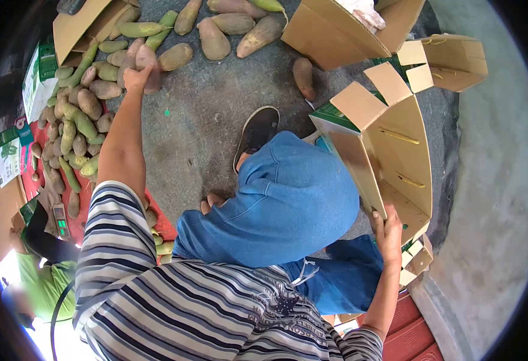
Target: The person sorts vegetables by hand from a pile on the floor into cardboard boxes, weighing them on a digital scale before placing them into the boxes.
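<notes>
My left hand reaches out to the far left, its fingers wrapped round a pinkish-brown tuber, rather like a sweet potato, that is slightly blurred. Other tubers lie against it on the dark floor. At the right, my right hand grips the near edge of an open cardboard box with yellow rope handles; its thumb and fingers close over the wall. The box stands beside my knee with its flaps spread, and I see bare cardboard inside it.
A large heap of brown tubers and long green ones spreads at left, partly over a red sheet. More boxes stand at the upper right. One loose tuber lies near my shoe. A person in green is at lower left.
</notes>
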### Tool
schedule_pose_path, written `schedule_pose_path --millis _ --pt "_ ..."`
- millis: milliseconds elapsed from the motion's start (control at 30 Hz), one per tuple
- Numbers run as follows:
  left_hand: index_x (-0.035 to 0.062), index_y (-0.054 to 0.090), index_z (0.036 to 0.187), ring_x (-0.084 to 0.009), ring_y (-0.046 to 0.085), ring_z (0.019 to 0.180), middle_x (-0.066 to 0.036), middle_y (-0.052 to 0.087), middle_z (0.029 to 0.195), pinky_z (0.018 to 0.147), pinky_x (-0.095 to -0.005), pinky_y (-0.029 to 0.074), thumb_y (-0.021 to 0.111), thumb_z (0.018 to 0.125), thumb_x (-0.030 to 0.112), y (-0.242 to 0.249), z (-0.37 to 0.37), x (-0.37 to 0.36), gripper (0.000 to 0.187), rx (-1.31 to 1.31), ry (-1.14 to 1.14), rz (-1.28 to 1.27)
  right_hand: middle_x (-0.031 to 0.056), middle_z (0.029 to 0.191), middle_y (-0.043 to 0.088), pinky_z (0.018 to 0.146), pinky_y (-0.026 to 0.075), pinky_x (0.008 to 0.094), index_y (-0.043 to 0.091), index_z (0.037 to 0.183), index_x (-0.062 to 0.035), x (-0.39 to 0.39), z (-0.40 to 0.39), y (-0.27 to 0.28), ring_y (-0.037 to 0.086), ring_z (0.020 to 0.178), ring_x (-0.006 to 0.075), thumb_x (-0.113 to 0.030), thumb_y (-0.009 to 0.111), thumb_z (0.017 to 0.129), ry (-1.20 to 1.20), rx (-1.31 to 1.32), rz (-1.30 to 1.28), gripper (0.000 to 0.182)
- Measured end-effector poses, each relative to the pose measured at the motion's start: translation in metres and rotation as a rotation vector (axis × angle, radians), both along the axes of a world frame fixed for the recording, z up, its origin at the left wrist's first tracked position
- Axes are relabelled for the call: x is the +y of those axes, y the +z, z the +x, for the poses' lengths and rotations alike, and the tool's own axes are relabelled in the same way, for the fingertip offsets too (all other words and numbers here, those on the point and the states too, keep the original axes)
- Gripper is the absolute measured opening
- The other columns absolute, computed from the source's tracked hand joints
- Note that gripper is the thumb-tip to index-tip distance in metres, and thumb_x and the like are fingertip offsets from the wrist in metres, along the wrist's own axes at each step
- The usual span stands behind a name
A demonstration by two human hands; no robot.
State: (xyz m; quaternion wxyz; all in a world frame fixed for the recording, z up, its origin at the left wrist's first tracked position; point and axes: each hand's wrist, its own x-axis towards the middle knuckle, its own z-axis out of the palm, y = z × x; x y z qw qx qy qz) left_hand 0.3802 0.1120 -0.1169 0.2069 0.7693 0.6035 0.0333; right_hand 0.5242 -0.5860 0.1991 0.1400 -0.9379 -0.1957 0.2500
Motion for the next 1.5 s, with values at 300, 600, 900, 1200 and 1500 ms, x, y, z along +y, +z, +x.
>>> schedule_pose_path --millis 300,600,900,1200,1500 --pt "-0.0002 0.047 0.115 -0.0338 0.056 0.104 -0.021 0.059 0.107 0.088 -0.0398 0.045 0.073 0.060 0.056 0.033 0.003 -0.068 0.082 0.064 -0.184 0.024 0.0206 0.091 0.059 0.074 0.046 0.0398 0.053 0.104 -0.0019 -0.003 -0.001 -0.001 0.058 0.085 0.0374 -0.012 0.056 0.087 0.005 -0.007 -0.004 0.020" --pt "0.0063 0.054 0.109 -0.0321 0.062 0.091 -0.017 0.063 0.099 0.078 -0.0424 0.050 0.075 0.057 0.037 0.077 0.044 -0.211 0.064 0.430 -1.046 -0.246 0.0206 0.090 0.059 0.074 0.046 0.0405 0.053 0.104 -0.0022 -0.004 -0.003 -0.002 0.058 0.085 0.0370 -0.013 0.055 0.087 0.000 -0.009 0.025 0.021" --pt "0.0035 0.046 0.121 -0.0349 0.047 0.115 -0.019 0.045 0.128 0.093 -0.0414 0.041 0.069 0.069 0.023 0.099 0.098 -0.185 0.060 0.165 -0.870 0.140 0.0207 0.091 0.059 0.075 0.045 0.0408 0.053 0.105 -0.0023 -0.002 -0.001 -0.002 0.058 0.086 0.0370 -0.014 0.055 0.088 -0.001 0.004 0.050 0.021" --pt "0.0130 0.032 0.134 -0.0322 0.043 0.120 -0.015 0.046 0.126 0.094 -0.0474 0.042 0.078 0.063 0.031 0.065 0.109 -0.113 0.086 0.665 -0.697 -0.049 0.0190 0.094 0.059 0.076 0.046 0.0407 0.053 0.105 -0.0024 -0.004 0.001 -0.003 0.059 0.087 0.0364 -0.015 0.054 0.088 0.000 0.029 0.024 0.021" --pt "0.0095 0.043 0.119 -0.0336 0.050 0.110 -0.013 0.050 0.119 0.086 -0.0443 0.047 0.080 0.058 0.039 0.048 0.079 -0.137 0.077 0.683 -0.935 0.091 0.0183 0.095 0.059 0.077 0.046 0.0405 0.053 0.104 -0.0021 -0.001 0.000 -0.001 0.058 0.089 0.0363 -0.014 0.055 0.088 0.007 0.014 0.027 0.020"
